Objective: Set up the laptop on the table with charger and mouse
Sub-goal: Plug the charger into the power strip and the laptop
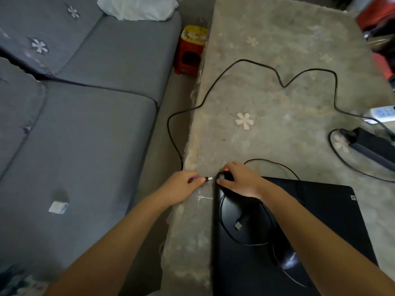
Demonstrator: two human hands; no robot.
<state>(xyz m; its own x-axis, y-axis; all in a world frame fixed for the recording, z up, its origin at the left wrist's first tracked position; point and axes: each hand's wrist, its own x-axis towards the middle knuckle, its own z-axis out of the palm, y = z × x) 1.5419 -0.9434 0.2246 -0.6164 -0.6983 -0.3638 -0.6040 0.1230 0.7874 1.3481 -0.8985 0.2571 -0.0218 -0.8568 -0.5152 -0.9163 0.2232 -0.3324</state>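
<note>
A closed black laptop [320, 221] lies on the grey cloth-covered table [267, 103] at the lower right. My right hand [239, 180] rests on the laptop's far left corner, fingers curled over its edge. My left hand [183, 186] pinches the charger plug [208, 179], its metal tip pointing right, a short gap from the laptop's corner. The black charger cable [241, 60] loops across the table to the charger brick [372, 144] at the right. A black mouse [288, 261] lies on the laptop lid with its cable coiled, USB end [238, 225] on the lid.
A grey sofa [85, 124] runs along the left, with a small white object [58, 207] on its cushion. A red and yellow stool [191, 51] stands between sofa and table. A white power strip [382, 114] sits at the table's right edge. Red objects [378, 22] at top right.
</note>
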